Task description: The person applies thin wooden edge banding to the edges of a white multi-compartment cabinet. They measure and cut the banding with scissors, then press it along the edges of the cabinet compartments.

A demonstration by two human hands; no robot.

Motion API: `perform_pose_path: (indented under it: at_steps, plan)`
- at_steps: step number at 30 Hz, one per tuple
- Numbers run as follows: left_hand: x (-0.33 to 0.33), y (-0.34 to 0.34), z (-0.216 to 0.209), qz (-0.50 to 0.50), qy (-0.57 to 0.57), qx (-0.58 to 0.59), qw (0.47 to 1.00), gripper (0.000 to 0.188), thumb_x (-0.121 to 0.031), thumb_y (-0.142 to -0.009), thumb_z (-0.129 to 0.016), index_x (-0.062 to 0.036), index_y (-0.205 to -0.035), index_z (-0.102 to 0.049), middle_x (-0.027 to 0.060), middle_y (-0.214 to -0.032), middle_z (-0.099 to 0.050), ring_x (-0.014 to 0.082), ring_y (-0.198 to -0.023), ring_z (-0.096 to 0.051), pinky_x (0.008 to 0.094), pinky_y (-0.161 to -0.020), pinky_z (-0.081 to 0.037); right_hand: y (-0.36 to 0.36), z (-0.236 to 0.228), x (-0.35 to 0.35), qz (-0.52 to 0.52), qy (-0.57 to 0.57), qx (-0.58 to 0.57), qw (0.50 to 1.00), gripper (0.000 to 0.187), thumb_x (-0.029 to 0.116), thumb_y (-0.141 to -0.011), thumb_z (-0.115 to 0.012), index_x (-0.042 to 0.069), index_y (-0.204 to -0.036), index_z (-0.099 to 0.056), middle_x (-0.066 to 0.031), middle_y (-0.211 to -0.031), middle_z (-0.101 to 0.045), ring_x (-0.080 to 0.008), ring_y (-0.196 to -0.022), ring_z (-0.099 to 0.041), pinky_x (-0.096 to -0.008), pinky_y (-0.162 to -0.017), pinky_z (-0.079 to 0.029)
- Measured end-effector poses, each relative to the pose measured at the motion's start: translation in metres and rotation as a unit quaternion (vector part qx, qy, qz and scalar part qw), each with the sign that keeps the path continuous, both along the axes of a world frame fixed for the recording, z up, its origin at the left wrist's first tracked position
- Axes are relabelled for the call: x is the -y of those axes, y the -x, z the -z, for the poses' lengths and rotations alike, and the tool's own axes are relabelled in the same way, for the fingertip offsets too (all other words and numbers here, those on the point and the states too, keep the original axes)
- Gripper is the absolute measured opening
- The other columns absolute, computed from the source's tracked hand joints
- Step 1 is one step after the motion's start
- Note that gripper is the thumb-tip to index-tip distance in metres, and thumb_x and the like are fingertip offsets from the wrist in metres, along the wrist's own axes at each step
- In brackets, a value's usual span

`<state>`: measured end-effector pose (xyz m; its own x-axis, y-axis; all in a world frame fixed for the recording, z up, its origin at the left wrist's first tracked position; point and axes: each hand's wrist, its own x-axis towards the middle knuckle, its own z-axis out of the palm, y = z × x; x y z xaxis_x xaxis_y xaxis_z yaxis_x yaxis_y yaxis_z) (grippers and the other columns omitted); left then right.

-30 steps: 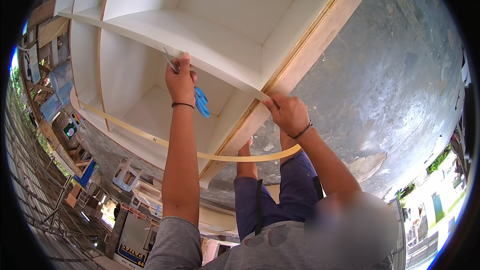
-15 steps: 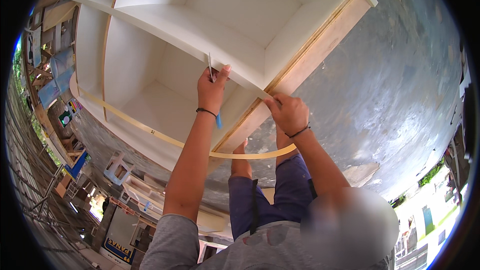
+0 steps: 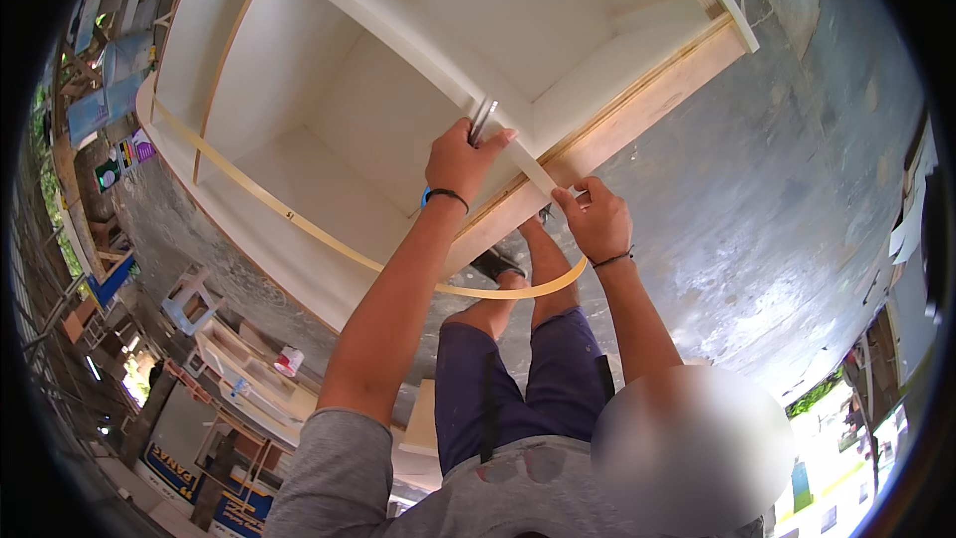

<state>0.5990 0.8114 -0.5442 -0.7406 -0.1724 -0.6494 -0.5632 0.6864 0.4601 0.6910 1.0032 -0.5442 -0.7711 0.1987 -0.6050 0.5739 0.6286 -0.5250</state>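
Note:
A white cabinet carcass with several open compartments lies in front of me. Along the edge of its divider runs a thin strip of edge banding, white on one face. My right hand pinches this strip just past the cabinet's bare wooden side edge. Its yellowish back appears in a long loop below my hands and across the cabinet to the left. My left hand is closed around a silver-tipped tool with a blue handle, thumb against the divider edge. The fingers hide the tool's middle, so its kind is unclear.
Grey concrete floor spreads to the right of the cabinet. My legs in purple shorts stand close to its near side. At the left are a plastic stool, a long pale box-like piece and a cluttered work area.
Both hands have shifted slightly right, the left one along the divider. The tool's silver tip is tilted more to the right. More of the white strip shows between my hands.

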Motion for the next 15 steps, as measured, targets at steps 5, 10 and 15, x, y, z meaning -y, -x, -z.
perform_pose_path:
  at_steps: [5,10,15]
  plan:
    - [-0.008,-0.019,-0.003,0.053,0.025,-0.014,0.998,0.056,-0.056,-0.07,-0.076,-0.005,-0.07,-0.053,0.009,-0.063,-0.058,0.028,-0.06,-0.059,0.0392,-0.058,-0.046,-0.012,-0.016,-0.002,-0.033,-0.002,-0.156,0.987,0.027,0.029,-0.081,-0.071,0.005,-0.092,-0.065,-0.0135,-0.084,-0.069,-0.0319,-0.078,-0.067,-0.0394,-0.069,-0.052]
    - [-0.002,-0.056,-0.025,-0.004,-0.011,-0.156,0.988,0.045,-0.047,-0.083,-0.068,-0.0056,-0.074,-0.053,0.007,-0.064,-0.058,0.0237,-0.057,-0.056,0.0373,-0.056,-0.045,-0.039,-0.053,0.011,-0.059,0.113,-0.171,0.977,0.024,0.017,-0.085,-0.068,0.0,-0.101,-0.064,-0.0151,-0.094,-0.07,-0.0266,-0.083,-0.068,-0.0338,-0.072,-0.052]
    - [-0.012,-0.127,-0.085,-0.358,-0.381,-0.134,0.842,0.035,-0.036,-0.099,-0.052,-0.0079,-0.078,-0.053,0.0003,-0.069,-0.055,0.0084,-0.056,-0.047,0.0259,-0.051,-0.039,-0.087,-0.085,0.026,-0.055,0.384,0.021,0.921,0.028,0.01,-0.089,-0.062,-0.002,-0.114,-0.062,-0.0097,-0.102,-0.07,-0.0153,-0.091,-0.066,-0.0287,-0.079,-0.051]
